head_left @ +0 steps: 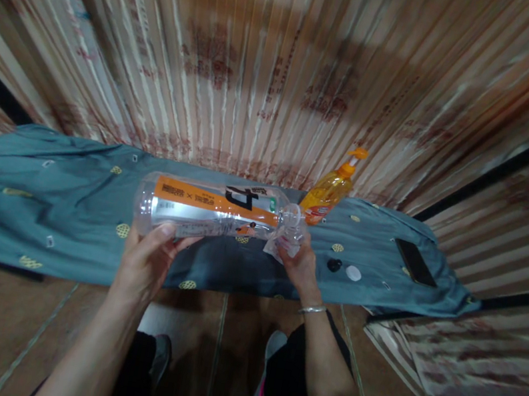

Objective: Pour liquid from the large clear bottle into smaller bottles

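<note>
A large clear plastic bottle with an orange and silver label lies level in the air above the cloth-covered table. Around its base end, at the left, my left hand is closed, thumb on the near side. My right hand is closed at the neck end, holding a crumpled whitish tissue against the bottle there. The neck shows no cap. Part of the right fingers is hidden behind the tissue and bottle. Just beyond the neck stands an orange pump bottle of yellow liquid.
A teal patterned cloth covers the narrow table. To the right lie a small black object, a white round disc and a dark phone. Pleated curtains hang close behind and at both sides.
</note>
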Demonstrator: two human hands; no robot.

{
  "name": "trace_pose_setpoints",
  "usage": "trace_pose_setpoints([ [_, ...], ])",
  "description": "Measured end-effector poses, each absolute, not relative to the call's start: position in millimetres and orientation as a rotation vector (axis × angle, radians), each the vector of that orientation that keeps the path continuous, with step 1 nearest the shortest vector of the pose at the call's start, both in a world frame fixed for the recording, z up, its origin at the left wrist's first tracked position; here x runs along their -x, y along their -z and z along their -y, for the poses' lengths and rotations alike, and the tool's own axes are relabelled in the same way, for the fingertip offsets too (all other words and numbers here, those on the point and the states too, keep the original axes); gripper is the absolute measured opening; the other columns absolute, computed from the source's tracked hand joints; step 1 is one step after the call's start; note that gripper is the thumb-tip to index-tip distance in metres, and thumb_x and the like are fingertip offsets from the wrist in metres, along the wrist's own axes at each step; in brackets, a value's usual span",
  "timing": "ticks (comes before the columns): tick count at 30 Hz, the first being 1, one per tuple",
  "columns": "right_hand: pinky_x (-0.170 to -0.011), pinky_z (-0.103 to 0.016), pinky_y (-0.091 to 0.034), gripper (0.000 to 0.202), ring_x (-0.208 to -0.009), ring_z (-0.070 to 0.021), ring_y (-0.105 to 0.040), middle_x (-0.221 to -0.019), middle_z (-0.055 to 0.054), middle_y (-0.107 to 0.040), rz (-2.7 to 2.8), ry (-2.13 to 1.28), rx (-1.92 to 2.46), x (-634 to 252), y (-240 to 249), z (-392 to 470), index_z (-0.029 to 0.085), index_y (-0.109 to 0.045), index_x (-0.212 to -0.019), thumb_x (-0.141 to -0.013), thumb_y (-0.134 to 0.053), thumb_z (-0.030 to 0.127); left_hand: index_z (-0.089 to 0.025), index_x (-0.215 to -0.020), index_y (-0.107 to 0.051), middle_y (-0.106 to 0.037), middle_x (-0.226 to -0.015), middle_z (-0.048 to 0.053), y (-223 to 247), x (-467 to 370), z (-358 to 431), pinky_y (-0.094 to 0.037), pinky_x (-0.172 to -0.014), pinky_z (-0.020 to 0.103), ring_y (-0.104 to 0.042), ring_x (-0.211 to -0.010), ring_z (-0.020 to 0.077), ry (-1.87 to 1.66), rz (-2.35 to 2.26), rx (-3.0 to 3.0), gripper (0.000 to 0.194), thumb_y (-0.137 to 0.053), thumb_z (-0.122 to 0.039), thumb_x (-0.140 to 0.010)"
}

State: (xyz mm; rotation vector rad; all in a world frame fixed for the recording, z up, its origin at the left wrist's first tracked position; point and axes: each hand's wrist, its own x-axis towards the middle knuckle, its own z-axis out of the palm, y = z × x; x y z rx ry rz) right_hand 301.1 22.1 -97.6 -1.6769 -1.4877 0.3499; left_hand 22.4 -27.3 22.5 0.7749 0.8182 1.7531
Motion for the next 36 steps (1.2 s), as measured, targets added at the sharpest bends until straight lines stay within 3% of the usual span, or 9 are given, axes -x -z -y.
trace_pose_setpoints([
  [14,-0.083,-0.039,-0.061,0.051,-0.1,-0.03,-0.076,-0.111,-0.009,-0.078,1.478,-0.359,1.669,-300.6,97.2,-21.4,0.021,-0.056,-0.124,-0.076,-0.073,0.028,-0.022,-0.097,-0.076,-0.08,-0.093,0.004,-17.9,-20.1,26.2,-0.066,-0.077,0.041,-0.077,-0.085,0.0259,-1.724,-0.848,-0.759,0.046,-0.095,-0.036,-0.057],
  [23,-0.083,-0.04,-0.061,0.052,-0.099,-0.0315,-0.076,-0.11,-0.01,-0.078,1.484,-0.35,1.691,-300.6,97.2,-21.2,0.021,-0.055,-0.124,-0.076,-0.073,0.028,-0.023,-0.113,-0.074,-0.079,-0.098,0.008,-12.8,-17.0,25.6,-0.063,-0.088,0.052,-0.076,-0.092,0.0306,-1.721,-0.845,-0.779,0.057,-0.093,-0.036,-0.061],
  [36,-0.084,-0.041,-0.061,0.052,-0.099,-0.0322,-0.076,-0.108,-0.011,-0.078,1.476,-0.335,1.663,-301.5,101.6,-23.0,0.021,-0.056,-0.123,-0.075,-0.073,0.03,-0.025,-0.095,-0.077,-0.079,-0.089,0.003,-22.0,-21.8,28.4,-0.066,-0.08,0.045,-0.076,-0.084,0.0269,-1.718,-0.877,-0.751,0.045,-0.094,-0.035,-0.055],
])
